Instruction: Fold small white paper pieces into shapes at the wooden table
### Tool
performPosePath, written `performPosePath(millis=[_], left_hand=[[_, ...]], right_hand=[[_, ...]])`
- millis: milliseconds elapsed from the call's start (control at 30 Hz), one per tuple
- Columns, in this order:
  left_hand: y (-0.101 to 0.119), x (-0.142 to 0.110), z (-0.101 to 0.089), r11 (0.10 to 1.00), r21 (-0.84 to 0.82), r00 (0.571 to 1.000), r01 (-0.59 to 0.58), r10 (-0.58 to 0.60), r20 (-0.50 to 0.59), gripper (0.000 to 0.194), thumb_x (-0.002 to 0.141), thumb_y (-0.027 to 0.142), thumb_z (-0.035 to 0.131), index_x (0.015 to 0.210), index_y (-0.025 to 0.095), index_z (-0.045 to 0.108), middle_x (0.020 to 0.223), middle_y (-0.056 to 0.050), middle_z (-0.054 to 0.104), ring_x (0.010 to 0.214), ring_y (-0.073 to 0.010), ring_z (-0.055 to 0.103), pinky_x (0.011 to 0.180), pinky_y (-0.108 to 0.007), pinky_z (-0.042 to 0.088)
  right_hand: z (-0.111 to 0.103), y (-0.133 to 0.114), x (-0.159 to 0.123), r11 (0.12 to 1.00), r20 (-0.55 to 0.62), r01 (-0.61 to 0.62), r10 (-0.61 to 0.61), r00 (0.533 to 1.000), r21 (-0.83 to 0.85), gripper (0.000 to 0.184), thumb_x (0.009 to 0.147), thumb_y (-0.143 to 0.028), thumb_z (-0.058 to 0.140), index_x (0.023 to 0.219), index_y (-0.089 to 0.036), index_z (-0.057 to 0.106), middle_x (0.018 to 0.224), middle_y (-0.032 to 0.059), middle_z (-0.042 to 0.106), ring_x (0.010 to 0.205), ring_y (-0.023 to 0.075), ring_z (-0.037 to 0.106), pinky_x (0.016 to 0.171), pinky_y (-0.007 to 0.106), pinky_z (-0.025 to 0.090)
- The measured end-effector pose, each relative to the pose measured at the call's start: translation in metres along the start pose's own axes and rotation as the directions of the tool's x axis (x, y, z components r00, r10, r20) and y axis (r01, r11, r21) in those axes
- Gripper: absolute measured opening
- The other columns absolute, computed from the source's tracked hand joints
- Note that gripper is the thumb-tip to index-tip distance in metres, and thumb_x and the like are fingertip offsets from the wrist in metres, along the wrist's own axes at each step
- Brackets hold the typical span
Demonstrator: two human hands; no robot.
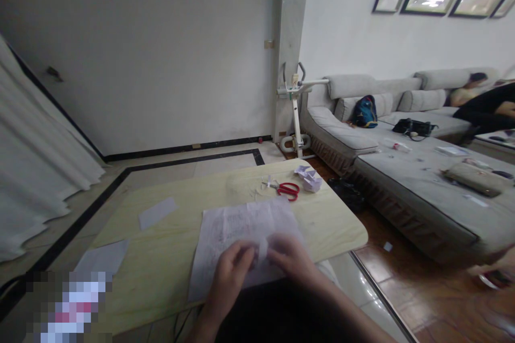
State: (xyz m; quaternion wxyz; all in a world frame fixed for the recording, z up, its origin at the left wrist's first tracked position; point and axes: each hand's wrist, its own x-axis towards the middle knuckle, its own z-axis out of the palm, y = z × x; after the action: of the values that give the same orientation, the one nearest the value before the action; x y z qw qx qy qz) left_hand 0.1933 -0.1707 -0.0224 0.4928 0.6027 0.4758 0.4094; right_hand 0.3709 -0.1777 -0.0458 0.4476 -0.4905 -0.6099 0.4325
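Note:
Both my hands meet at the near edge of a pale wooden table (pixel 169 257). My left hand (pixel 230 273) and my right hand (pixel 290 257) pinch a small white paper piece (pixel 263 249) between their fingertips. The piece is blurred, so its shape is unclear. Under the hands lies a large printed white sheet (pixel 237 230). Further back on the table rest red-handled scissors (pixel 288 189) and some small folded paper pieces (pixel 309 178).
Two loose paper pieces (pixel 156 212) (pixel 102 257) lie at the table's left. A grey sofa (pixel 402 171) with a blue bag (pixel 364 111) and a black bag (pixel 414 127) stands to the right, with a person (pixel 483 102) at its far end. A white exercise machine (pixel 295 112) stands by the pillar.

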Motion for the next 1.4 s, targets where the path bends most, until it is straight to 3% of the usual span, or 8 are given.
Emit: performPosePath(millis=[133,300,567,967,1233,1400], left_hand=[[-0.003,0.0,0.001,0.997,0.069,0.999,-0.045,0.045,0.007,0.018,0.08,0.034,0.061,0.084,0.019,0.07,0.079,-0.004,0.073,0.076,-0.021,0.068,0.072,-0.03,0.056],[-0.008,0.0,0.001,0.992,0.116,0.998,-0.057,0.056,0.013,0.017,0.08,0.031,0.061,0.09,0.019,0.07,0.09,-0.006,0.075,0.086,-0.023,0.07,0.077,-0.031,0.055],[-0.004,-0.001,0.0,0.965,0.213,0.987,-0.156,0.16,-0.001,0.009,0.081,0.025,0.061,0.08,0.02,0.069,0.077,-0.001,0.071,0.074,-0.0192,0.065,0.069,-0.027,0.051],[0.007,-0.002,0.002,0.962,0.204,0.983,-0.18,0.166,0.083,0.004,0.08,0.018,0.062,0.081,0.02,0.065,0.078,0.001,0.066,0.073,-0.0161,0.06,0.068,-0.025,0.047],[0.003,-0.002,0.001,0.947,0.259,0.978,-0.192,0.162,0.133,0.01,0.078,0.013,0.058,0.079,0.02,0.065,0.078,0.0,0.066,0.076,-0.0176,0.06,0.071,-0.027,0.046],[-0.001,-0.002,0.002,0.929,0.294,0.971,-0.223,0.183,0.157,0.011,0.075,0.01,0.058,0.079,0.019,0.065,0.078,-0.001,0.065,0.076,-0.0184,0.06,0.071,-0.028,0.046]], right_hand=[[0.0,-0.001,-0.001,0.996,-0.01,-0.053,0.054,0.999,0.072,0.011,0.08,-0.026,0.061,0.074,-0.017,0.062,0.063,-0.0029,0.056,0.059,0.0119,0.051,0.054,0.021,0.041],[-0.002,-0.002,-0.002,0.997,-0.001,-0.013,0.014,1.0,0.073,0.011,0.081,-0.026,0.061,0.075,-0.016,0.063,0.064,-0.0019,0.058,0.06,0.0125,0.053,0.055,0.022,0.042],[-0.002,-0.002,-0.002,0.998,-0.023,0.039,-0.04,0.999,-0.044,0.012,0.083,-0.026,0.062,0.076,-0.016,0.066,0.068,-0.0006,0.061,0.065,0.014,0.055,0.059,0.023,0.043],[-0.006,-0.002,0.0,1.0,0.001,-0.003,0.003,1.0,-0.01,0.013,0.08,-0.027,0.065,0.077,-0.014,0.068,0.07,0.001,0.064,0.067,0.0154,0.056,0.06,0.024,0.043],[-0.01,-0.01,-0.005,0.994,0.033,0.031,-0.028,0.999,-0.108,0.01,0.081,-0.024,0.064,0.079,-0.015,0.069,0.069,0.0011,0.065,0.066,0.0152,0.058,0.058,0.023,0.044],[-0.014,-0.012,-0.006,0.981,0.074,0.071,-0.059,0.996,-0.178,0.008,0.076,-0.013,0.064,0.081,-0.016,0.07,0.072,0.0007,0.067,0.066,0.0145,0.058,0.059,0.022,0.044]])
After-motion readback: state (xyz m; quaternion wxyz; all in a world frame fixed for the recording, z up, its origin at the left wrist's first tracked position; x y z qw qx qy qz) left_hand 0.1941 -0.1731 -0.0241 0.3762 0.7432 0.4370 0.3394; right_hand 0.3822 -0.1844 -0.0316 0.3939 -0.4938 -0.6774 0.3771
